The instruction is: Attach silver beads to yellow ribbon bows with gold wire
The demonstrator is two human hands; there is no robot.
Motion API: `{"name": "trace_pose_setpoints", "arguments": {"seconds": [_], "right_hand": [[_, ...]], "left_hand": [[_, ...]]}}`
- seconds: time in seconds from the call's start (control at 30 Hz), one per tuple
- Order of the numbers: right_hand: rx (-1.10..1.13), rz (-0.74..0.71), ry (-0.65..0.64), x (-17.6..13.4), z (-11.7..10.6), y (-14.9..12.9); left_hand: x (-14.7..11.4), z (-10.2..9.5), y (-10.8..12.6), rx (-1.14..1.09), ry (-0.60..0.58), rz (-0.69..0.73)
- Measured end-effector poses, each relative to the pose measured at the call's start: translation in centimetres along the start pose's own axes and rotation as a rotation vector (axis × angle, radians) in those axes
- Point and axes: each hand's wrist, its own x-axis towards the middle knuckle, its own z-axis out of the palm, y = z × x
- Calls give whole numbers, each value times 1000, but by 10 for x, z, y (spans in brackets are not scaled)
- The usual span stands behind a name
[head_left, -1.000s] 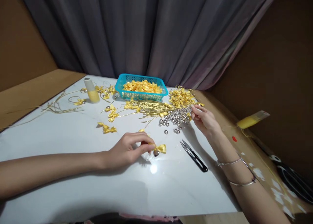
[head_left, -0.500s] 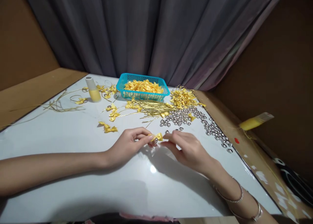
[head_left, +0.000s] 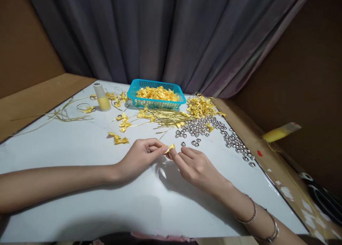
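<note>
The right hand (head_left: pixel 196 166) was out over the beads a second ago; it has swung back towards 7 o'clock, and half a second ago its fingers hung spread at the bow's 3 o'clock end. Now those fingers are drawn in over that end of the bow (head_left: pixel 171 147). The dangling charm is hidden. The left hand (head_left: pixel 141 154) has carried the bow a little towards 11 o'clock. Charms (head_left: pixel 235 142) along the worktop's 2 o'clock edge come into view; the snips are out of sight.
</note>
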Motion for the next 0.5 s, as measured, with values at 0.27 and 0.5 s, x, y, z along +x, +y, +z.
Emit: {"name": "trace_pose_setpoints", "arguments": {"seconds": [0.27,0.5], "right_hand": [[-46,-57,-33,5,-5,1],[69,77,12,-2,4,3]], "left_hand": [[2,-1,2,30,3,-40],[3,-2,1,-16,9,-3]]}}
